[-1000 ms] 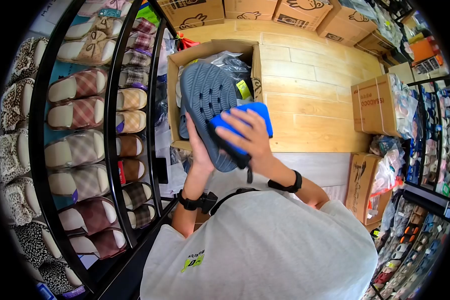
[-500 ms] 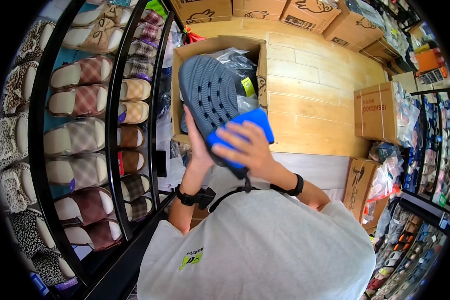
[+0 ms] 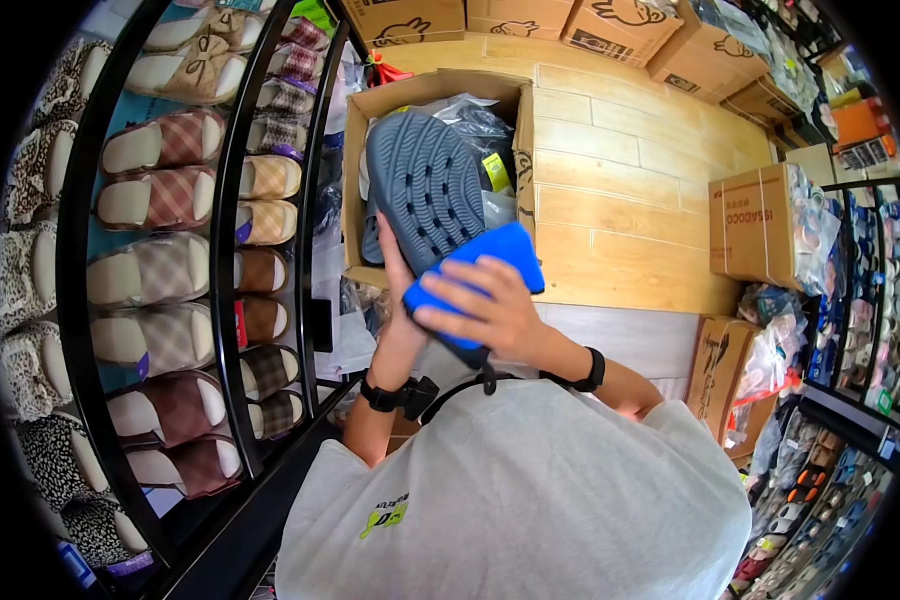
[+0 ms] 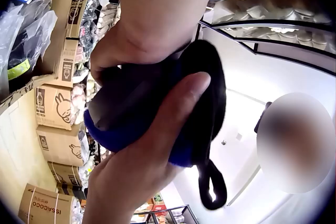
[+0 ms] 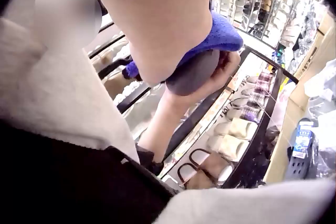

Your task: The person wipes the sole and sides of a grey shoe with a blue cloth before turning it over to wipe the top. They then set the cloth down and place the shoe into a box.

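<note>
A grey-blue slipper (image 3: pixel 425 175) is held with its wavy tread and rows of holes facing up. My left hand (image 3: pixel 398 305) grips it along its left edge near the lower end. In my right hand (image 3: pixel 488 312) is a bright blue cleaning pad (image 3: pixel 515 255) with a black side and a black loop (image 4: pixel 212 187). The fingers lie across the blue face, while the thumb (image 4: pixel 191 90) presses the black side in the left wrist view. The pad overlaps the sole's lower part, which is hidden beneath it.
Below the slipper stands an open carton (image 3: pixel 526 150) with plastic-bagged goods. A black rack (image 3: pixel 232 250) of slippers rises on the left. Closed cartons (image 3: pixel 625 35) line the back of the wooden floor (image 3: pixel 620 200); another carton (image 3: pixel 745 230) stands right, beside shelves of footwear (image 3: pixel 860 290).
Over the last half second my right hand and the pad have slid slightly down and left over the sole. The slipper has shifted a little to the right in the left hand's grip.
</note>
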`<state>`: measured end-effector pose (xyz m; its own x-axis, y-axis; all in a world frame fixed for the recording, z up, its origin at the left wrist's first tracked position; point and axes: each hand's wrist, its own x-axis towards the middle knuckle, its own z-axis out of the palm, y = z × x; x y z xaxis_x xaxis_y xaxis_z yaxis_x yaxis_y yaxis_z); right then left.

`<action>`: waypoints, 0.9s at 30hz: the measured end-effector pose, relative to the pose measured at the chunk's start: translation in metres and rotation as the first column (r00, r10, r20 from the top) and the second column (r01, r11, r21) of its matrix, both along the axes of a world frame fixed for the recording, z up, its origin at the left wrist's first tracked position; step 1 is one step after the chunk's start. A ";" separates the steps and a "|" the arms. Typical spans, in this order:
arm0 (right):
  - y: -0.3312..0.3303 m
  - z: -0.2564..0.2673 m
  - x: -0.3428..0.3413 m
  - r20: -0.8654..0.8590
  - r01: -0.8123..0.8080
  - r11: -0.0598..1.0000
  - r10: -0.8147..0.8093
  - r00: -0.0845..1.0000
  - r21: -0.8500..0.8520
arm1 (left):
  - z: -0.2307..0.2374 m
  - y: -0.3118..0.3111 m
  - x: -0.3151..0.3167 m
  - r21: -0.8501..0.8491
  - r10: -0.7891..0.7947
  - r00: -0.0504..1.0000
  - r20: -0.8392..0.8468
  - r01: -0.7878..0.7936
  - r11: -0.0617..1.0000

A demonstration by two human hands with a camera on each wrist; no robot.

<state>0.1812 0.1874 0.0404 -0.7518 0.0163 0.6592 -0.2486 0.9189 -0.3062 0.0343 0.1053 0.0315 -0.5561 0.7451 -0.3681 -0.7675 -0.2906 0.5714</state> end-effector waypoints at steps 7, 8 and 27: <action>0.037 0.009 -0.006 0.101 0.070 0.973 -0.048 0.994 -0.219 | -0.004 -0.007 0.005 0.020 -0.079 0.997 0.016 0.078 0.997; 0.035 0.009 -0.007 0.103 0.106 0.970 -0.085 0.991 -0.220 | -0.003 -0.004 0.003 0.058 -0.089 0.996 -0.009 0.089 0.994; 0.000 0.004 0.001 0.069 -0.138 0.987 0.132 0.989 0.082 | -0.011 0.014 -0.016 0.140 -0.029 0.989 0.147 0.008 0.990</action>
